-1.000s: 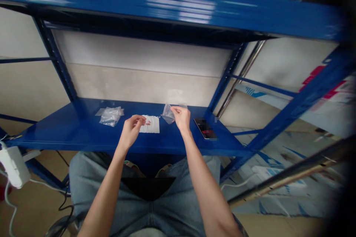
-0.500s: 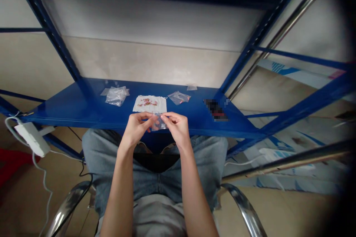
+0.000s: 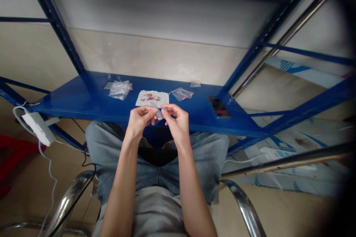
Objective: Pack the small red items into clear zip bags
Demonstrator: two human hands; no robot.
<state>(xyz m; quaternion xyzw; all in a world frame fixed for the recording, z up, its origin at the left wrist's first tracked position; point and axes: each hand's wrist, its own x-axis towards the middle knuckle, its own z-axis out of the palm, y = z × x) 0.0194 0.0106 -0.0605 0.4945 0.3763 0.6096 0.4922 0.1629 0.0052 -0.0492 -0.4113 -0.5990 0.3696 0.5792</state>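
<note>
A small clear plastic bag [image 3: 159, 113] is held between my hands above the front edge of the blue shelf. My left hand [image 3: 141, 119] pinches its left side with thumb and fingertips. On the other side, the fingers of my right hand [image 3: 175, 118] are closed on the bag too. Whether anything lies inside the bag is too small to tell. Just beyond my fingers is a white cloth pouch [image 3: 139, 98], with small pink and brownish pieces [image 3: 151, 97] lying on it.
Several clear bags [image 3: 120, 90] are piled at the left on the blue shelf [image 3: 91, 100]. Bags with small reddish bits [image 3: 182, 93] lie right of the pouch, and a small bag [image 3: 195, 84] behind them. A blurred dark object [image 3: 219, 107] sits farther right. A white power strip [image 3: 39, 127] hangs at left.
The bag has gone from lying flat and spread between my hands to narrower and tilted. My fingers have shifted on it, and the whole view has moved slightly.
</note>
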